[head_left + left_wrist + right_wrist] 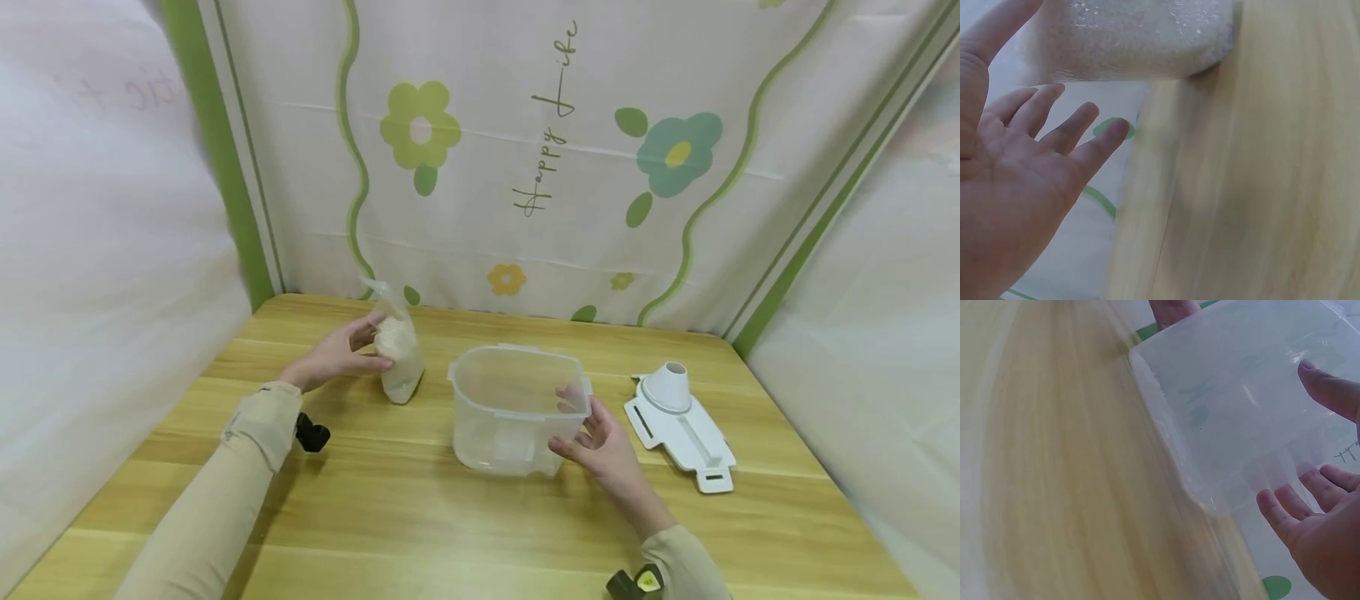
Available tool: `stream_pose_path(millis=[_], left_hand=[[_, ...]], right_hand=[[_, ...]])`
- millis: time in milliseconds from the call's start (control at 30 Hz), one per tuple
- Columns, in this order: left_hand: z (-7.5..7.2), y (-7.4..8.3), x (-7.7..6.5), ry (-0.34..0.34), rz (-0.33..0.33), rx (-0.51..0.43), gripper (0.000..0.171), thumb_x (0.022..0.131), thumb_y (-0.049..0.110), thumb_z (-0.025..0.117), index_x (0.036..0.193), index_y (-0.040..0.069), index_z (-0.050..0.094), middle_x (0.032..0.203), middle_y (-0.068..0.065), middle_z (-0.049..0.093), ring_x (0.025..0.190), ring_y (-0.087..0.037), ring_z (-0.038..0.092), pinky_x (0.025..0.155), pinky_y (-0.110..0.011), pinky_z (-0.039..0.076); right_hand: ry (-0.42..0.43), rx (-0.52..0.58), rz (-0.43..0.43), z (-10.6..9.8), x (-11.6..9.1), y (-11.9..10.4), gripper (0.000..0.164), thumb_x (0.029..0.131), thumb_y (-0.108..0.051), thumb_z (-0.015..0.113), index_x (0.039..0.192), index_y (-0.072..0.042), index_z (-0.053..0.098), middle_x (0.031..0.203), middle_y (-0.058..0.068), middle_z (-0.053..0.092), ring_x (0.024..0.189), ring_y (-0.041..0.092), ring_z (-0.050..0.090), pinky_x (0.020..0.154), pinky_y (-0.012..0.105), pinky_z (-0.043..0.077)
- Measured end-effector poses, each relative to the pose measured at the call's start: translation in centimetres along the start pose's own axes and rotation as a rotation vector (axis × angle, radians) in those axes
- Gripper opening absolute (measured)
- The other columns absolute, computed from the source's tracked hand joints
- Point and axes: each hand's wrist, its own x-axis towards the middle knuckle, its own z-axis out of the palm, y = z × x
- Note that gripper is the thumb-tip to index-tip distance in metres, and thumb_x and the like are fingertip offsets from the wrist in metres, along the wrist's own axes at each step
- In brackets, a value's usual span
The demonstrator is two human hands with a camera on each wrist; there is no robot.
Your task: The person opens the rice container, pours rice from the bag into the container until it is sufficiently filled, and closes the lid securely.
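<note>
A clear plastic bag of white rice-like grains (399,350) stands upright on the table at the left. My left hand (341,354) is beside it, thumb and fingers spread about its left side. In the left wrist view the fingers (1085,150) look straight and loose, with the bag above them. A clear plastic container (495,437) without a lid sits at the middle. My right hand (607,454) holds its right end, thumb on the near wall and fingers round the side. Through the right wrist view the thumb (1329,390) lies over the container wall.
A white plastic lid with a cone-shaped spout (682,425) lies to the right of the container. The wooden table (420,533) meets a flower-printed curtain (465,217) at the back. White fabric walls (97,250) rise on both sides.
</note>
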Motion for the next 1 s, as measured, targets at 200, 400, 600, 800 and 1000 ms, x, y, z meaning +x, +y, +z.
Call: stream_pose_path(millis=[200, 400, 600, 800, 1000], left_hand=[[0.1, 0.2, 0.7, -0.031, -0.001, -0.007, 0.094, 0.085, 0.021, 0.080, 0.158, 0.025, 0.021, 0.156, -0.008, 0.030, 0.143, -0.031, 0.025, 0.111, -0.051, 0.030], [0.5, 0.0, 0.8, -0.044, -0.008, -0.023, 0.097, 0.082, 0.019, 0.083, 0.157, 0.021, 0.022, 0.145, -0.012, 0.045, 0.134, -0.030, 0.039, 0.110, -0.051, 0.032], [0.8, -0.4, 0.7, -0.032, -0.032, -0.032, 0.100, 0.081, 0.017, 0.083, 0.158, 0.016, 0.019, 0.140, -0.014, 0.049, 0.128, -0.030, 0.046, 0.108, -0.049, 0.035], [1.1, -0.5, 0.7, -0.011, -0.058, -0.010, 0.099, 0.080, 0.020, 0.085, 0.156, 0.008, 0.022, 0.142, -0.014, 0.048, 0.131, -0.029, 0.044, 0.109, -0.046, 0.035], [1.5, -0.4, 0.6, 0.015, -0.045, 0.012, 0.095, 0.078, 0.022, 0.086, 0.153, 0.005, 0.029, 0.138, -0.015, 0.051, 0.127, -0.030, 0.048, 0.107, -0.046, 0.037]], right_hand=[[0.000, 0.000, -0.003, 0.0, -0.1, 0.0, 0.080, 0.082, 0.007, 0.075, 0.149, 0.003, 0.031, 0.153, 0.017, 0.035, 0.139, 0.038, 0.029, 0.103, 0.030, 0.043], [-0.002, 0.002, 0.004, 0.0, 0.0, 0.0, 0.080, 0.082, 0.007, 0.075, 0.149, 0.001, 0.032, 0.153, 0.016, 0.035, 0.138, 0.037, 0.030, 0.102, 0.030, 0.043], [-0.005, 0.002, 0.008, 0.0, 0.0, 0.0, 0.080, 0.082, 0.006, 0.076, 0.149, 0.001, 0.032, 0.152, 0.017, 0.035, 0.138, 0.037, 0.030, 0.101, 0.030, 0.044], [-0.001, -0.001, 0.003, 0.1, 0.0, -0.1, 0.080, 0.082, 0.006, 0.075, 0.149, 0.001, 0.032, 0.153, 0.017, 0.035, 0.138, 0.037, 0.029, 0.102, 0.029, 0.043], [-0.001, -0.007, 0.006, 0.2, 0.0, 0.0, 0.080, 0.083, 0.006, 0.075, 0.150, 0.000, 0.032, 0.153, 0.016, 0.035, 0.139, 0.038, 0.029, 0.102, 0.029, 0.044]])
